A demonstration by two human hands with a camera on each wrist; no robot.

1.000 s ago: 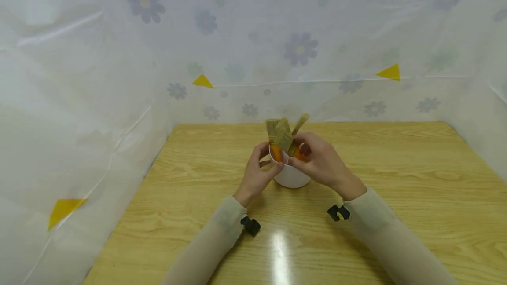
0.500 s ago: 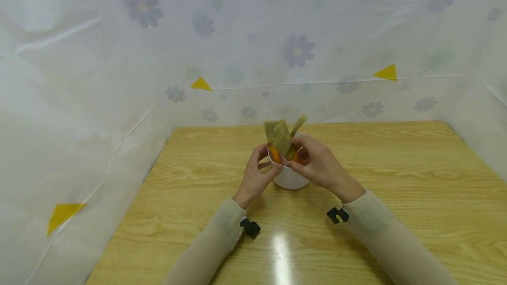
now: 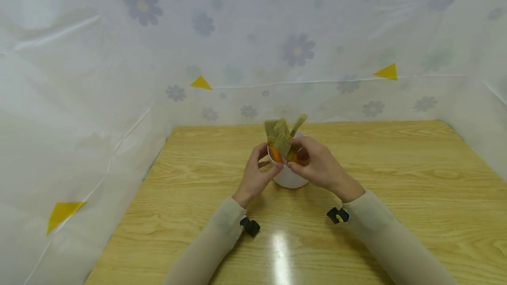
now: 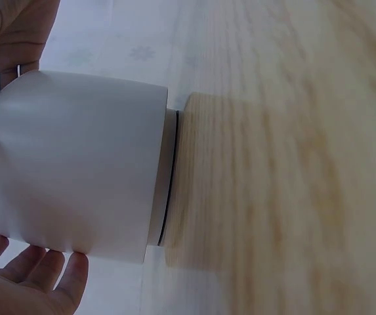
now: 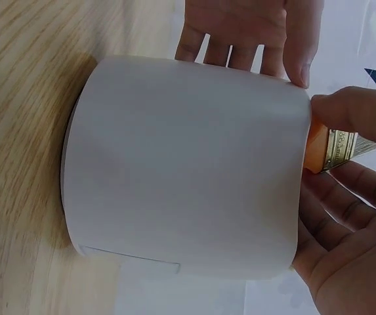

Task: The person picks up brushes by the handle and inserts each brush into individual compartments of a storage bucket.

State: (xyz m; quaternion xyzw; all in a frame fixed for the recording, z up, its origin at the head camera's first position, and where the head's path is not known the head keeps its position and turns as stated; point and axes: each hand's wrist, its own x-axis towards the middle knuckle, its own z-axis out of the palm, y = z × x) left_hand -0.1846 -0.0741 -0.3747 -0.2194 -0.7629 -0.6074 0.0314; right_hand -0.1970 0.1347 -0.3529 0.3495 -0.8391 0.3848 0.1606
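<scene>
A white round container (image 3: 291, 178) stands upright on the table, with several paintbrushes (image 3: 282, 140) in it, bristles up and splayed. Their orange handles (image 3: 275, 154) go down inside, where the lower parts are hidden. My left hand (image 3: 256, 174) grips the container's left side near the rim, fingertips spread along the wall (image 4: 76, 164) and thumb at the rim. From the right, my right hand (image 3: 320, 165) curls round one brush at the rim. In the right wrist view, that brush's metal ferrule (image 5: 337, 147) and orange handle show between the thumb and fingers.
The wood-grain table (image 3: 190, 188) extends around the container. A pale flowered sheet (image 3: 245, 47) hangs behind the table and more sheeting (image 3: 79, 122) closes off the left. Yellow triangles (image 3: 386, 72) mark the sheets. Each wrist wears a small black camera (image 3: 250, 226).
Both hands stay at the container's rim with almost no movement. Slightly less orange handle shows beside the right fingers, and the head view has shifted a little.
</scene>
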